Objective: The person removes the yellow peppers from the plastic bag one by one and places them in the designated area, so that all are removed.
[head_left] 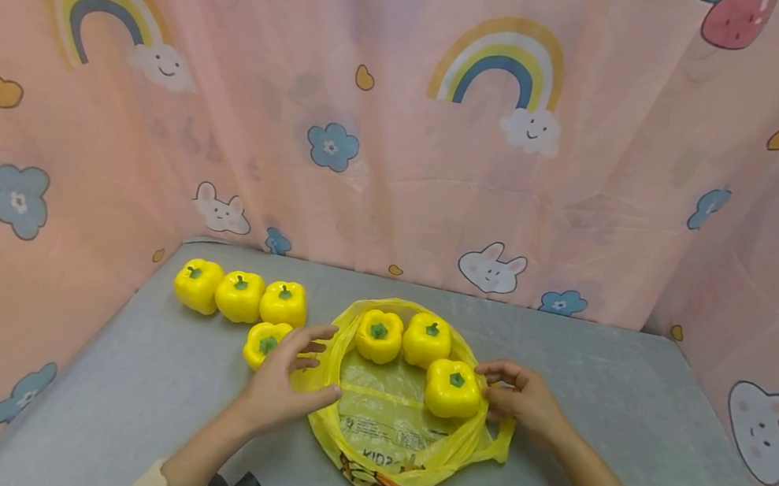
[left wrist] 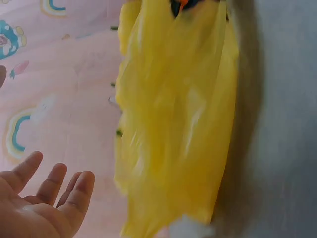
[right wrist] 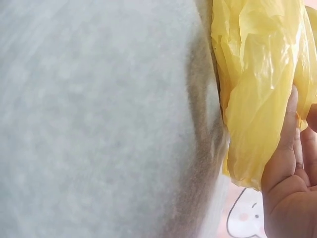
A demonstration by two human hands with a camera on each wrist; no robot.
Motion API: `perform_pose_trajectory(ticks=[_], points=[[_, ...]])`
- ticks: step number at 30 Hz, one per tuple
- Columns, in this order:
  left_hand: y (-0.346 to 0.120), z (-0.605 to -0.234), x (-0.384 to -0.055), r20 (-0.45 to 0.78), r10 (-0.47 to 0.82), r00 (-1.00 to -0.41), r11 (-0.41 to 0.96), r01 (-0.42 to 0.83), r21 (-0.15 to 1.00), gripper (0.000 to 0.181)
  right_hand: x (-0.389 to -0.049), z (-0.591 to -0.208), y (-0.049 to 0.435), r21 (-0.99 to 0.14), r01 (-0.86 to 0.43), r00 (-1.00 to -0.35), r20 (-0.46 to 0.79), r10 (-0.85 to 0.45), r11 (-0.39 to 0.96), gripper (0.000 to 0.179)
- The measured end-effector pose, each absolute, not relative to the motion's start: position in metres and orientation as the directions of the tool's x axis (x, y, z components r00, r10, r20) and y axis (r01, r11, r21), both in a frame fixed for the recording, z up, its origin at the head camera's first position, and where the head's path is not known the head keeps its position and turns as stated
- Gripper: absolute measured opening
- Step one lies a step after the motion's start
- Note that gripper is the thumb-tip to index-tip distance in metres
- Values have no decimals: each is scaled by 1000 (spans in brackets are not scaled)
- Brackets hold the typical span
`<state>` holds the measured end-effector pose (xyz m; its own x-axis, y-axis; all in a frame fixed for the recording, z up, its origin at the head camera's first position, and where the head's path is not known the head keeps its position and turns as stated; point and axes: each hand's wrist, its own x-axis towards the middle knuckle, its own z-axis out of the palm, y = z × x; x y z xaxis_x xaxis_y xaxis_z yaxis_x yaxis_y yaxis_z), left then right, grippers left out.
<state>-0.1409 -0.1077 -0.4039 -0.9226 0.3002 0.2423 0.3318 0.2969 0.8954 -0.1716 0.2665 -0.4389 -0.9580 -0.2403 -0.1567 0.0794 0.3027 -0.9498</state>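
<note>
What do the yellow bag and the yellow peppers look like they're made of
The bag: thin plastic film, slightly glossy; it creases, catches highlights and looks translucent. The peppers: smooth and shiny, perhaps molded plastic or foam, given their very even shape and colour, though real ones can't be ruled out.

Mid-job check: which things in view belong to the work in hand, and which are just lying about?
Likely part of the job:
- open yellow plastic bag
- three yellow bell peppers inside it
- four yellow bell peppers left of it
- left hand; right hand at the bag's rim

Only surroundings:
- grey table
- pink printed fabric backdrop
</note>
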Motion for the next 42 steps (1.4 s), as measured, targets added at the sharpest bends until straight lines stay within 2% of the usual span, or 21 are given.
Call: perform_pose_trajectory(ticks=[4, 9, 18, 29, 36, 42], points=[[-90, -410, -142, 199, 340, -919, 293, 304, 906, 69, -172, -439, 266, -950, 82, -957, -160, -242, 303, 40], [-72, -418, -146, 204, 387, -899, 300, 332, 894, 73, -173, -439, 266, -946, 85, -957, -165, -240, 311, 40], [-46, -425, -151, 174, 426, -888, 280, 313, 908, 72, -172, -439, 265, -946, 101, -957, -176, -229, 306, 40], [-15, -426, -160, 199, 412, -889, 308, 342, 888, 71, -172, -438, 264, -952, 90, -955, -166, -246, 291, 40], [4, -428, -164, 178, 418, -891, 380, 349, 857, 70, -173, -439, 266, -959, 68, -949, -147, -279, 276, 39], [17, -432, -160, 149, 351, -924, 453, 307, 837, 70, -173, -440, 265, -958, 69, -949, -149, -279, 280, 39]])
